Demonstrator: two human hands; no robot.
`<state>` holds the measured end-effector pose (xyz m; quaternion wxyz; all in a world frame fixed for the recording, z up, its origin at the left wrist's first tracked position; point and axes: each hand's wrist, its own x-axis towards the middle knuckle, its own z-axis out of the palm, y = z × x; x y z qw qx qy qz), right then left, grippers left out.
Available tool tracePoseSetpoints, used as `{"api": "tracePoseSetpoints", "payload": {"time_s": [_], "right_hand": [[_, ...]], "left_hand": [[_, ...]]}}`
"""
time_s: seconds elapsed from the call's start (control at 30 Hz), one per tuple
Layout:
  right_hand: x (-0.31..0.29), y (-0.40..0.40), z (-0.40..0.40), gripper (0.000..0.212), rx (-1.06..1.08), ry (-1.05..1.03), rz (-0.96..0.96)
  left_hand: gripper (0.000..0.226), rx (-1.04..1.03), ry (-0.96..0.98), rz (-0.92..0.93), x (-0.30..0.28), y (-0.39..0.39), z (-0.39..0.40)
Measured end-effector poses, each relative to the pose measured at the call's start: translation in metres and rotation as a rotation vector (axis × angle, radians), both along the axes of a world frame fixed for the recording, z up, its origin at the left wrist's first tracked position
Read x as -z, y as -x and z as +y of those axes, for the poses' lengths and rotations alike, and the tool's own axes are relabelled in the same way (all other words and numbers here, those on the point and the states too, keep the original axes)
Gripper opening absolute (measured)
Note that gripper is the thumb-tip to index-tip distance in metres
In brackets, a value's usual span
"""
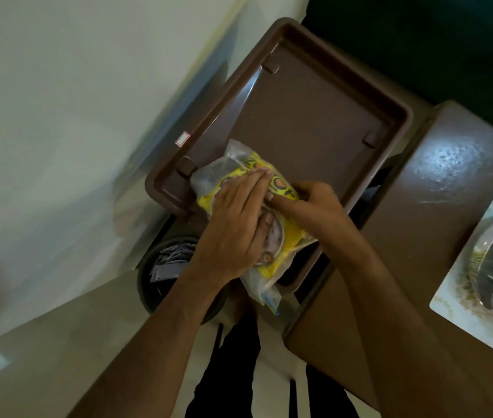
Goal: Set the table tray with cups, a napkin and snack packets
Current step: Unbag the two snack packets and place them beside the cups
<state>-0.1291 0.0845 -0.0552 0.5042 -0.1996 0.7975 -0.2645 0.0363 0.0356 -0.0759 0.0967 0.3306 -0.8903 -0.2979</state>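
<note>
A brown plastic tray (314,110) lies in the middle of the view, its far part bare. A yellow snack packet (240,175) in clear wrapping rests on the tray's near end and hangs over the near rim. My left hand (233,227) lies flat on top of the packet with fingers stretched out. My right hand (314,203) grips the packet's right side, fingers curled on it. No cups or napkin show.
A dark round bin (166,267) holding paper scraps stands below the tray's near left corner. A brown table (420,224) lies to the right, with a white plate (486,254) covered in cling film on it. A pale wall fills the left.
</note>
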Motion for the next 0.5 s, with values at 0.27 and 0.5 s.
{"api": "tracePoseSetpoints", "payload": {"time_s": [0.27,0.5], "right_hand": [[-0.025,0.025,0.006,0.047,0.678,0.241,-0.271],[-0.049,0.038,0.018,0.047,0.975,0.436,-0.460]], "left_hand": [[0.072,-0.275,-0.028,0.121,-0.016,0.033,-0.015],[0.094,0.047,0.121,0.130,-0.032,0.050,0.006]]}}
